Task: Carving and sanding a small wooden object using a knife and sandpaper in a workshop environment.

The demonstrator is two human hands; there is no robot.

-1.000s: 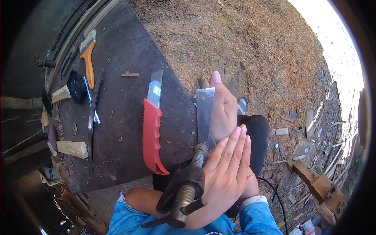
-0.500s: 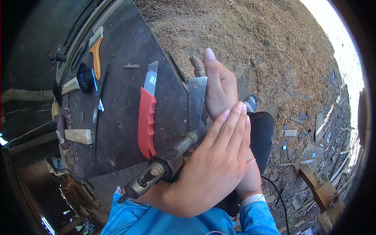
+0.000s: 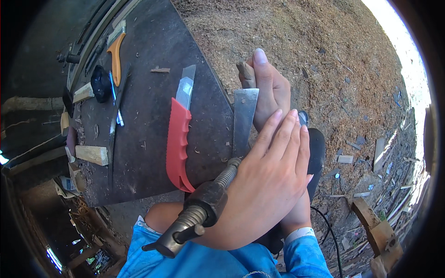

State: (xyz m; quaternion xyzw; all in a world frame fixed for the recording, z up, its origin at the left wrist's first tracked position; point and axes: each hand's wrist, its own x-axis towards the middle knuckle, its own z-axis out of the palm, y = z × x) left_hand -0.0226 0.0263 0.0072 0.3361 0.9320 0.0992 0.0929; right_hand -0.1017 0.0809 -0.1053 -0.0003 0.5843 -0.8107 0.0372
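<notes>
My right hand (image 3: 271, 95) is closed around a small brown piece, seemingly wood (image 3: 247, 75), with the thumb upright beside it. Most of that piece is hidden in the fist. Across my right wrist lies my left hand (image 3: 273, 178), its fingers stretched out and holding nothing. Just left of the right hand stands a flat grey metal blade (image 3: 244, 118), wider at its top. Its lower end disappears near a threaded clamp screw (image 3: 194, 215), which is in front of my left forearm. A red-handled cutter knife (image 3: 177, 139) with its blade out rests on the dark bench top (image 3: 148, 116), untouched.
At the bench's left are an orange-handled brush (image 3: 116, 58), a black round object (image 3: 100, 84), a long thin dark strip (image 3: 113, 125) and a light wood block (image 3: 92, 155). Beyond the bench's right edge, shavings cover the ground (image 3: 333, 65). Wood offcuts (image 3: 378, 231) lie at lower right.
The view has shifted slightly, so bench and hands appear a little further right. The clamp screw shows at a different angle. My left hand still lies across the right wrist.
</notes>
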